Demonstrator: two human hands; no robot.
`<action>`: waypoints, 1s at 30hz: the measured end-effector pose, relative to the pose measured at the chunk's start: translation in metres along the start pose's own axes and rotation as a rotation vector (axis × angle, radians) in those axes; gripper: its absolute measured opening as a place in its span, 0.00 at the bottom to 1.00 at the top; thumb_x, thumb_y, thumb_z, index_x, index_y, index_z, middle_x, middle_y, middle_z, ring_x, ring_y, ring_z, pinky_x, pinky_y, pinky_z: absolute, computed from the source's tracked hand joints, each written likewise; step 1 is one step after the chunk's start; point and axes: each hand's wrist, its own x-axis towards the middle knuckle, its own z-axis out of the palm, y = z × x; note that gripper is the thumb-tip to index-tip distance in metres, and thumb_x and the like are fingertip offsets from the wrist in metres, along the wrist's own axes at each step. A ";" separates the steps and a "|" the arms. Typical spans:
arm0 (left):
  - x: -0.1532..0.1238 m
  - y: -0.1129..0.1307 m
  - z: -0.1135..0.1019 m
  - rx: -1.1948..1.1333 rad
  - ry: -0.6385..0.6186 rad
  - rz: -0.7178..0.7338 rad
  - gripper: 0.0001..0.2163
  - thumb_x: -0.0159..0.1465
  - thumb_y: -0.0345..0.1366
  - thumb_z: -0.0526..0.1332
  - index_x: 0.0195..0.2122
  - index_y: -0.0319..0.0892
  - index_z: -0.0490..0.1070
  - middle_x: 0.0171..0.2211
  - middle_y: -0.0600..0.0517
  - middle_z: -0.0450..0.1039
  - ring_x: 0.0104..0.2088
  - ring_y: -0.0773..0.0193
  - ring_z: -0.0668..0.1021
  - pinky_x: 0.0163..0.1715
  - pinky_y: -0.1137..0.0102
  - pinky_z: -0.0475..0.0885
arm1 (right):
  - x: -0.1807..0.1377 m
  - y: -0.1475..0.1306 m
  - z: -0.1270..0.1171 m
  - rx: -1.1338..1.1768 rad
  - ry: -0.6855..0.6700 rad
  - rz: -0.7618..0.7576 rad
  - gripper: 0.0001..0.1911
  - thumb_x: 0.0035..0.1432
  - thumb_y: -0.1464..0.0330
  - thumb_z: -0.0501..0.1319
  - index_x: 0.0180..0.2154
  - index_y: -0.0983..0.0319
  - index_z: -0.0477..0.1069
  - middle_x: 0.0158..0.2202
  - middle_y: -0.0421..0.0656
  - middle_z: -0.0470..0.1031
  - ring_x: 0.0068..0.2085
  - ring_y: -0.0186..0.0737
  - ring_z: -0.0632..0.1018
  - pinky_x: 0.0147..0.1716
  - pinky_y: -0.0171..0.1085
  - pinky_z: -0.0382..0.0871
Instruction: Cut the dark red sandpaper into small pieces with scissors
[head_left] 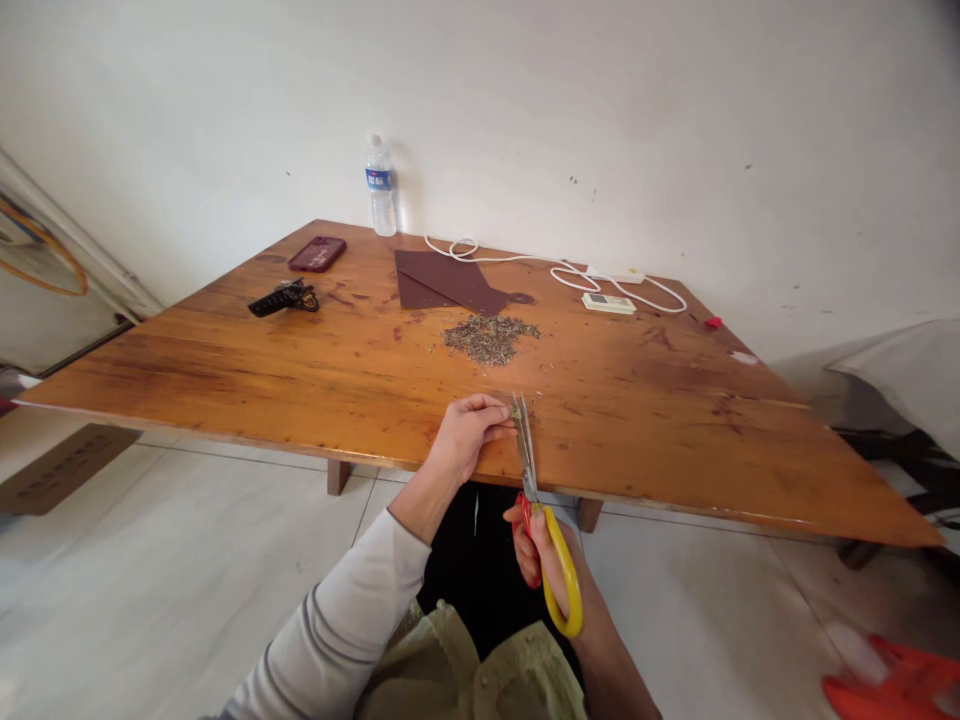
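Observation:
My left hand (466,430) is closed in a pinch above the table's front edge. A small greenish-brown piece (516,411), too small to name, sticks out from its fingertips. My right hand (555,555) grips a pair of scissors (529,480) with one red and one yellow handle loop. The blades point away from me and stand slightly apart, their tips beside the small piece. Whether they touch it I cannot tell. Just beyond my hands, a loose pile of small grey-brown dried bits (491,340) lies on the wooden table (337,370).
Dark maroon sheets (442,280) lie behind the pile. Toward the back left are a water bottle (381,190), a maroon phone (317,254) and a black object with keys (285,298). A white cable (525,259) and a remote control (608,303) lie at the back right.

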 end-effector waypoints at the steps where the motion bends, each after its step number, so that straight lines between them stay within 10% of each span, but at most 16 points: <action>1: 0.000 0.000 0.000 -0.001 -0.002 0.003 0.06 0.48 0.26 0.70 0.20 0.36 0.73 0.21 0.52 0.74 0.23 0.68 0.77 0.32 0.70 0.77 | 0.000 -0.001 0.001 -0.001 0.004 0.001 0.37 0.48 0.34 0.61 0.36 0.63 0.73 0.18 0.29 0.57 0.16 0.26 0.58 0.14 0.28 0.52; 30: 0.001 -0.002 -0.001 0.003 -0.027 0.003 0.06 0.43 0.27 0.70 0.19 0.36 0.74 0.20 0.52 0.73 0.23 0.67 0.78 0.32 0.70 0.77 | 0.000 -0.015 0.014 0.057 0.101 0.160 0.41 0.31 0.30 0.64 0.27 0.61 0.68 0.12 0.26 0.54 0.12 0.23 0.54 0.09 0.27 0.50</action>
